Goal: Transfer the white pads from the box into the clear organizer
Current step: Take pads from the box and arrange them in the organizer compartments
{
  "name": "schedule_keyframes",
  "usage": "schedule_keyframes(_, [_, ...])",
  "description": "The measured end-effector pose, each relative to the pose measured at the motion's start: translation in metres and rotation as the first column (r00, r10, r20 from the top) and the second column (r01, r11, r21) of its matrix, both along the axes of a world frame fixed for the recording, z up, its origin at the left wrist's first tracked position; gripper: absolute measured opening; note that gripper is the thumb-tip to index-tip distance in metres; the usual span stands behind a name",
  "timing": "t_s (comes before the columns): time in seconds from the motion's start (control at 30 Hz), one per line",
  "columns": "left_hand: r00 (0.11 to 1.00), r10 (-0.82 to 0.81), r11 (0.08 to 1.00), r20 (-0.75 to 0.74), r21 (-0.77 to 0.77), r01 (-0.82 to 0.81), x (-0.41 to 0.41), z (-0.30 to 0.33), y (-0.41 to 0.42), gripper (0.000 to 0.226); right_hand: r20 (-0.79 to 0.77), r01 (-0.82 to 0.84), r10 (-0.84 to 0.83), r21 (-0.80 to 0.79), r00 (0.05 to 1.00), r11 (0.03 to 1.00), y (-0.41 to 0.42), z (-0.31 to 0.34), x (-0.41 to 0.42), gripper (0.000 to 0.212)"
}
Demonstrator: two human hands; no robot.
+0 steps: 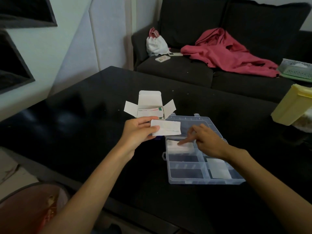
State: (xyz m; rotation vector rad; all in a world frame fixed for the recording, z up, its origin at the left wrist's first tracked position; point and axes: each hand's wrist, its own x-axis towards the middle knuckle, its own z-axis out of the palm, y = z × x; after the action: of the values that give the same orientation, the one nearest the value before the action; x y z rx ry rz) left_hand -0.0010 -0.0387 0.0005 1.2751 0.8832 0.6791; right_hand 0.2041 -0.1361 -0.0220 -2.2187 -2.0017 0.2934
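A small white cardboard box (pixel 149 103) stands open on the black table, flaps spread, with more pads inside it. My left hand (pixel 138 130) pinches a white pad (pixel 167 127) between thumb and fingers, just in front of the box. The clear organizer (pixel 199 168) lies open to the right. My right hand (pixel 205 141) reaches over it, its extended index finger pressing a white pad (pixel 181 146) in the upper left compartment. Another white pad (pixel 218 168) lies in a right-hand compartment.
The black table (pixel 84 125) spreads wide to the left. A yellow container (pixel 293 105) stands at its right edge. Behind is a dark sofa (pixel 185 68) with a pink garment (pixel 228 51), a white bag (pixel 156 43), a phone (pixel 162 58) and a green basket (pixel 297 69).
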Motion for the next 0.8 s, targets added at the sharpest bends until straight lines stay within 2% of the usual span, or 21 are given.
schedule_keyframes(0.03, [1.000,-0.002,1.000,0.000,-0.004,0.002,0.000,0.000,0.000,0.029,-0.104,0.049,-0.043,0.056,0.994,0.997,0.000,0.000,0.000,0.054])
schedule_keyframes(0.07, [1.000,-0.007,1.000,0.003,-0.012,0.007,0.001,-0.001,0.000,0.028,-0.302,0.149,-0.104,0.129,0.948,0.980,-0.002,0.004,-0.002,0.051])
schedule_keyframes(0.1, [1.000,-0.017,1.000,0.005,-0.018,0.017,0.001,-0.001,0.000,0.028,-0.543,0.272,-0.136,0.178,0.828,0.946,-0.004,0.010,-0.005,0.044])
schedule_keyframes(0.13, [0.999,-0.032,0.999,0.006,-0.022,0.033,0.003,-0.002,-0.001,0.028,-0.755,0.374,-0.134,0.154,0.641,0.915,-0.007,0.018,-0.009,0.036])
schedule_keyframes(0.17, [0.999,-0.052,0.998,0.010,-0.024,0.052,0.004,-0.003,-0.002,0.028,-0.889,0.416,-0.135,0.066,0.437,0.907,-0.008,0.025,-0.013,0.028])
schedule_keyframes(0.2, [0.997,-0.072,0.997,0.016,-0.026,0.073,0.006,-0.005,-0.004,0.029,-0.945,0.397,-0.161,-0.036,0.286,0.917,-0.008,0.030,-0.015,0.028])
schedule_keyframes(0.23, [0.995,-0.093,0.995,0.024,-0.027,0.093,0.008,-0.007,-0.007,0.030,-0.949,0.354,-0.206,-0.112,0.238,0.929,-0.009,0.033,-0.018,0.032])
schedule_keyframes(0.33, [0.989,-0.148,0.989,-0.010,0.011,0.148,0.018,-0.013,-0.014,0.032,-0.870,0.338,-0.245,-0.097,0.427,0.936,-0.011,0.029,-0.023,0.018])
schedule_keyframes(0.4, [0.982,-0.176,0.979,-0.073,0.088,0.182,0.026,-0.016,-0.016,0.033,-0.830,0.404,-0.252,-0.036,0.497,0.914,-0.012,0.023,-0.019,0.017])
schedule_keyframes(0.47, [0.974,-0.160,0.951,-0.163,0.238,0.196,0.032,-0.020,-0.016,0.035,-0.790,0.460,-0.252,0.043,0.560,0.887,-0.012,0.016,-0.015,0.020])
schedule_keyframes(0.53, [0.955,-0.095,0.873,-0.280,0.437,0.215,0.037,-0.025,-0.016,0.037,-0.752,0.486,-0.252,0.104,0.609,0.868,-0.012,0.010,-0.010,0.022])
schedule_keyframes(0.6, [0.912,-0.003,0.758,-0.411,0.594,0.270,0.037,-0.030,-0.016,0.038,-0.706,0.467,-0.252,0.125,0.662,0.876,-0.011,0.005,-0.008,0.022])
schedule_keyframes(0.67, [0.866,0.079,0.649,-0.493,0.685,0.331,0.036,-0.033,-0.018,0.036,-0.645,0.417,-0.244,0.127,0.724,0.900,-0.010,0.001,-0.006,0.020])
schedule_keyframes(0.8, [0.801,0.167,0.485,-0.575,0.756,0.441,0.035,-0.035,-0.019,0.032,-0.601,0.353,-0.217,0.117,0.769,0.928,-0.006,-0.005,-0.009,0.013])
